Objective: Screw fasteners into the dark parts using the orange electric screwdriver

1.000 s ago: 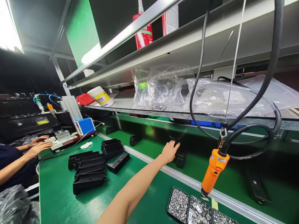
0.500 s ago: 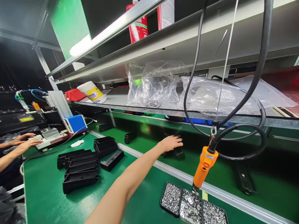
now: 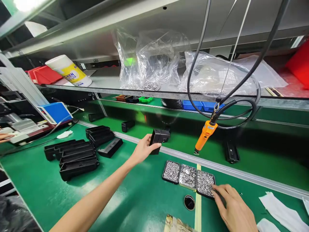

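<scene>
My left hand (image 3: 142, 149) grips a black plastic housing (image 3: 156, 138) above the metal rail, thumb along its near side. My right hand (image 3: 233, 206) has thumb and forefinger pinched at the right edge of a tray of small metal parts (image 3: 205, 181); whatever is between the fingertips is too small to make out. Two more trays, a middle one (image 3: 187, 176) and a left one (image 3: 171, 171), sit beside it with similar shiny hardware. An orange electric screwdriver (image 3: 205, 137) hangs from a cable behind the trays. Below them lies a round black disc (image 3: 189, 202).
Several black housings (image 3: 78, 161) lie on the green bench at left. Beyond the rail (image 3: 178, 154) are further black parts (image 3: 232, 152). A shelf (image 3: 169, 93) holds plastic bags (image 3: 154, 64). White cloths (image 3: 282, 209) lie at right. A co-worker's hand (image 3: 5, 137) shows far left.
My left hand has come back from behind the rail with a black housing. My right hand has entered and reached the right tray. The view has shifted downward and to the right.
</scene>
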A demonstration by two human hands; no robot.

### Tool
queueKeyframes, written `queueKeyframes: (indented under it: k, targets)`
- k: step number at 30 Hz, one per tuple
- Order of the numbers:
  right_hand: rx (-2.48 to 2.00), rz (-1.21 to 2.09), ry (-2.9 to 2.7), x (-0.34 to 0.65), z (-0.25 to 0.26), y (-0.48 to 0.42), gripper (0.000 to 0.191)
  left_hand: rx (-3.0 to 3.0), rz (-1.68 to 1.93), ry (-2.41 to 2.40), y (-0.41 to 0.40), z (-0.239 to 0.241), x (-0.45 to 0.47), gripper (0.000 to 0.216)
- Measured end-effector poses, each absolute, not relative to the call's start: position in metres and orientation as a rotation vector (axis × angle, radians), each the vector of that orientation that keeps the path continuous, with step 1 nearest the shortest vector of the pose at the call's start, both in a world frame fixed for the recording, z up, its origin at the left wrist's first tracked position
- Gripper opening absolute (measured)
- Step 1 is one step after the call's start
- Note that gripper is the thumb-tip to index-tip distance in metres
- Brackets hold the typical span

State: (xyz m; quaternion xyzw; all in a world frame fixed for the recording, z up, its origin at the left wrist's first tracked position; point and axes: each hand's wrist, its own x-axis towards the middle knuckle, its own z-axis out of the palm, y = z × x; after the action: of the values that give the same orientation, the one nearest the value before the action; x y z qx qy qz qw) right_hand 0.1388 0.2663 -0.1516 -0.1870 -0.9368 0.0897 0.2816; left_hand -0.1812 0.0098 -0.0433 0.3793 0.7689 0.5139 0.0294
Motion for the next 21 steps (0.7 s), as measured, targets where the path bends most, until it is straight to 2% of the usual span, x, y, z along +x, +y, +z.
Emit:
queueKeyframes:
  k: [7, 13, 15, 19, 21]
  targets:
    - [-0.572, 0.250, -2.679, 0.102, -0.155, 0.271, 0.024, 0.725, 2.038, 1.891, 0.003, -0.085, -0.083, 0.049]
    - [-0.511, 0.357, -2.602, 0.116, -0.132, 0.266, 0.041, 0.511, 2.211, 1.696, 0.004, -0.113, -0.059, 0.049]
    - [-0.447, 0.433, -2.570, 0.132, -0.117, 0.253, 0.040, 0.471, 2.240, 1.672, 0.002, -0.118, -0.060, 0.049]
    - [-0.213, 0.593, -2.600, 0.173, -0.092, 0.212, 0.024, 0.427, 2.272, 1.644, -0.001, -0.122, -0.061, 0.048]
    - [-0.017, 0.630, -2.601, 0.191, -0.086, 0.194, 0.011, 0.420, 2.279, 1.640, -0.001, -0.121, -0.061, 0.047]
